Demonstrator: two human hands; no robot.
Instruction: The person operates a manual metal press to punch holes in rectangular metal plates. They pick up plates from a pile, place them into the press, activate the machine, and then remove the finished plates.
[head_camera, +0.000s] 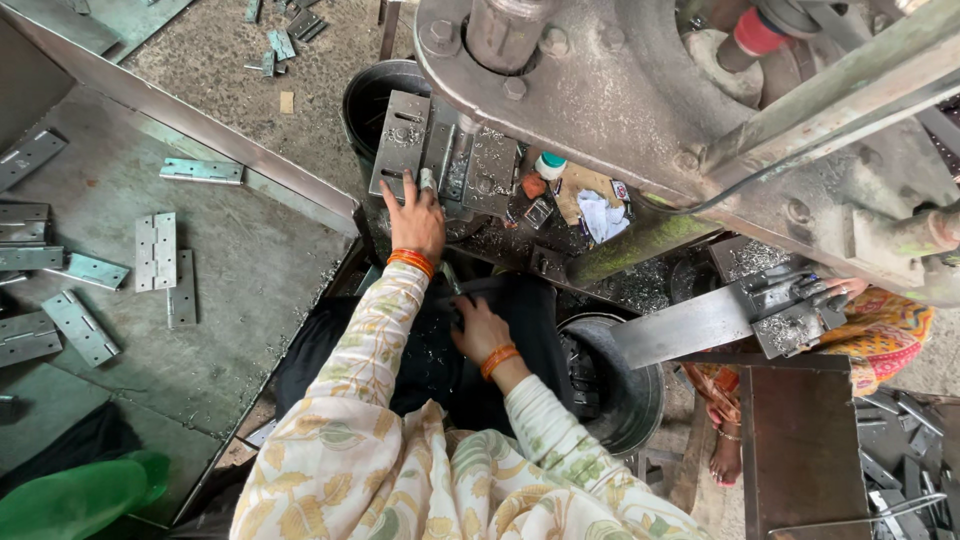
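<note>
My left hand (416, 220) reaches forward to the grey die plate (402, 140) of a heavy press (640, 90). Its fingertips pinch a small pale metal piece (427, 179) against the plate's front edge. My right hand (479, 330) lies lower, fingers curled down onto a dark cloth (330, 350) over my lap, which is strewn with metal chips. What the right fingers hold, if anything, is hidden. Both wrists wear orange bangles, and both sleeves are pale with a floral print.
A metal bucket (640, 400) of dark parts stands right of my right hand; another dark bucket (372, 95) sits behind the die. Several grey hinges (156, 250) lie on the metal sheet at left. Another person's hand (840, 290) and foot (724, 458) are at right.
</note>
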